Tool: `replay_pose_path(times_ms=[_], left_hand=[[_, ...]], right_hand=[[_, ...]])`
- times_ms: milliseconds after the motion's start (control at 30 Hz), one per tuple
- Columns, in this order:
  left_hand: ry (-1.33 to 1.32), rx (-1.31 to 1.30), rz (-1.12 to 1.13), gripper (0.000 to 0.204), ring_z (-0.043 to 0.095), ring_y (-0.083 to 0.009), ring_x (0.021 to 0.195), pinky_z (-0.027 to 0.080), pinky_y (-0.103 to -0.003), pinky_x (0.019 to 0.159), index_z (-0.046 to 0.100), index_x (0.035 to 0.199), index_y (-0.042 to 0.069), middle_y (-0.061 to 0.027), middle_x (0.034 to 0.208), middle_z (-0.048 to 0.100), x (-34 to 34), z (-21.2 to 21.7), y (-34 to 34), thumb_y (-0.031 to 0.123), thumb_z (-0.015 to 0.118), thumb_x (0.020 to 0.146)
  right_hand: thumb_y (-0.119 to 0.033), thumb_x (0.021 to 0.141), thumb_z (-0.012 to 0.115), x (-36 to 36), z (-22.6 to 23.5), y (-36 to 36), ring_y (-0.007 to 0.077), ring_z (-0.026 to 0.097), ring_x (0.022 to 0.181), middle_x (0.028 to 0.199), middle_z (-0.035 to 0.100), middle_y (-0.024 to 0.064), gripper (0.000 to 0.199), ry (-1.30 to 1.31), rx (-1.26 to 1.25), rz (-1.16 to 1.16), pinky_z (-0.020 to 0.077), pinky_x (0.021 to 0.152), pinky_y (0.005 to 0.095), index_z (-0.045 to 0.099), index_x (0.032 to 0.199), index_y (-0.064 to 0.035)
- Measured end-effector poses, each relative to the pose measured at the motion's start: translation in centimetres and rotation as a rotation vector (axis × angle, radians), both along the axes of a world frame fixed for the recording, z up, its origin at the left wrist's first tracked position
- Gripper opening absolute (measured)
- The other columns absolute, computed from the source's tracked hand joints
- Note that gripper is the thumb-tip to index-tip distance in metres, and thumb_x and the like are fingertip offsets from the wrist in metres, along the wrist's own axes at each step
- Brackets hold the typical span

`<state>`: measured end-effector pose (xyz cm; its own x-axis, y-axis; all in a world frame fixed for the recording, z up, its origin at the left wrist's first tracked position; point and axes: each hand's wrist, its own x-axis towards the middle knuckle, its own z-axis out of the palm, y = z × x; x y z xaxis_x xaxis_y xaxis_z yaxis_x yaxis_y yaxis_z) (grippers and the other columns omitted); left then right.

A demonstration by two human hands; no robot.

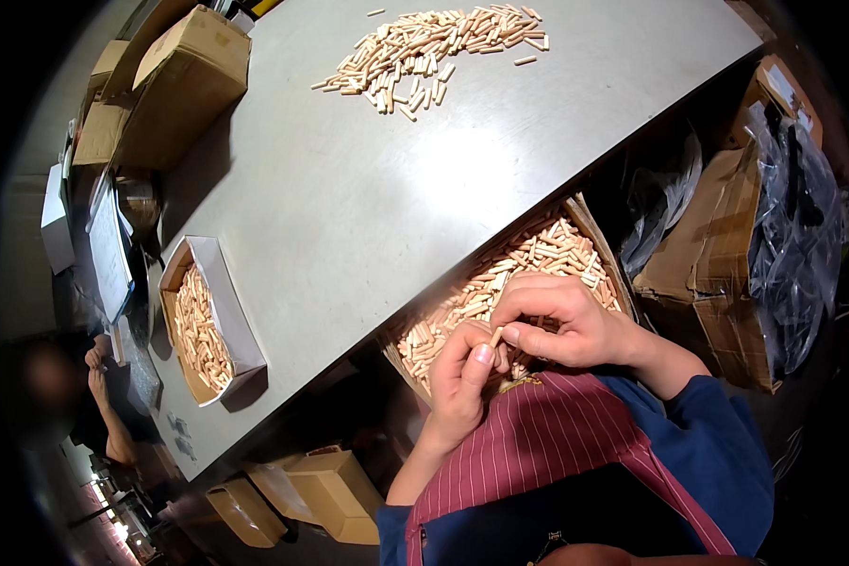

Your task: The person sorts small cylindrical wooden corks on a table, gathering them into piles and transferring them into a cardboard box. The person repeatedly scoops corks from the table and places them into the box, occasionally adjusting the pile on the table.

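Note:
Over a box of wooden dowels, my left hand (pixel 460 375) and my right hand (pixel 568 323) meet in front of my apron. A short pale wooden dowel (pixel 496 336) sits between their fingertips, with thumb and fingers of each hand closed on it. My other fingers curl inward, so anything else in them is hidden. Beneath and behind the hands, a cardboard box (pixel 590 224) holds a dense heap of loose dowels (pixel 538 253). My wrists and the apron (pixel 547 429) cover its near part.
On the grey table (pixel 349 203) lie a far pile of dowels (pixel 434 42) and, at left, a white open box (pixel 231 302) with more dowels. Cartons (pixel 193 66) stand far left. A carton with clear plastic (pixel 707 245) is at right. Another person's hand (pixel 94 358) shows left.

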<state>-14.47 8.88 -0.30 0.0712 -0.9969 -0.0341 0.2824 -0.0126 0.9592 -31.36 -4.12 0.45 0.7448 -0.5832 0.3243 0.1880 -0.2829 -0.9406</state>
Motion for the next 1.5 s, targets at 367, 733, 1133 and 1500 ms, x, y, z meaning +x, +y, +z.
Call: replay_pose_path(times_ms=[367, 733, 1133, 1500], left_hand=[[-0.004, -0.031, 0.008, 0.02, 0.052, -0.01, 0.085, 0.044, -0.026, 0.078, 0.056, 0.104, 0.004, -0.0033, 0.096, 0.06, -0.2, 0.0, 0.0, 0.02, 0.052, 0.115], [0.011, -0.002, 0.03, 0.018, 0.053, -0.0101, 0.087, 0.045, -0.025, 0.08, 0.056, 0.104, 0.003, -0.0034, 0.097, 0.06, -0.2, -0.4, 0.3, 0.018, 0.053, 0.114], [-0.301, -0.089, 0.026, 0.018, 0.056, -0.0182, 0.087, 0.047, -0.032, 0.083, 0.059, 0.095, 0.002, -0.0079, 0.093, 0.061, -0.2, -1.3, 0.3, 0.014, 0.06, 0.109], [-0.129, -0.165, 0.332, 0.027, 0.053, -0.0177, 0.079, 0.051, -0.04, 0.091, 0.054, 0.096, 0.001, -0.0066, 0.077, 0.056, 3.7, 2.7, -1.4, 0.018, 0.045, 0.115]], right_hand=[[-0.006, 0.093, 0.069, -0.1, -0.3, 0.2, 0.032, 0.068, 0.083, 0.09, 0.068, 0.0163, 0.013, 0.015, 0.007, -0.005, 0.0532, 0.075, 0.0405, 0.071, 0.103, 0.0024], [-0.005, 0.084, 0.069, 0.1, -0.7, 0.2, 0.0368, 0.066, 0.086, 0.09, 0.066, 0.0173, 0.021, 0.027, -0.158, -0.042, 0.0532, 0.079, 0.0441, 0.07, 0.103, 0.0024], [-0.008, 0.094, 0.066, 0.1, -1.8, 0.3, 0.0282, 0.061, 0.077, 0.084, 0.066, 0.0129, 0.011, -0.046, -0.068, 0.031, 0.0501, 0.073, 0.0399, 0.07, 0.093, 0.0022], [-0.004, 0.097, 0.067, -1.0, 1.0, -2.3, 0.0265, 0.071, 0.087, 0.097, 0.075, 0.0146, 0.012, 0.154, -0.14, -0.182, 0.0562, 0.079, 0.0359, 0.073, 0.104, 0.0024]])
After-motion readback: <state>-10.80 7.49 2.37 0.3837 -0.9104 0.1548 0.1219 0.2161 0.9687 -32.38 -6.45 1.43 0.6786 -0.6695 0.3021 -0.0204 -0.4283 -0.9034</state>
